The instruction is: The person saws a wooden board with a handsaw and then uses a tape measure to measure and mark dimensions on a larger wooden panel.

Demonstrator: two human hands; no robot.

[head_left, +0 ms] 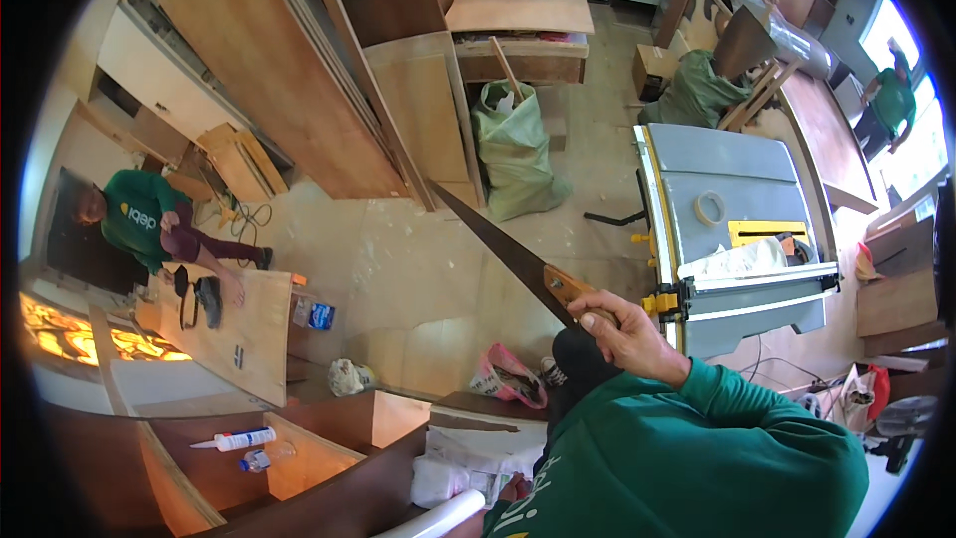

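My right hand is closed around the wooden handle of a handsaw. Its long dark blade points up and to the left, over the floor, touching no wood that I can make out. Low in the picture, a small part of my left hand shows beside a white plastic-wrapped bundle and a white roll. My green sleeve and body hide most of that hand, so its fingers cannot be read.
A table saw carrying a tape roll stands to the right. Green sacks and leaning boards are ahead. An open cabinet carcass holds a sealant tube. A person sits at the left; two others work far right.
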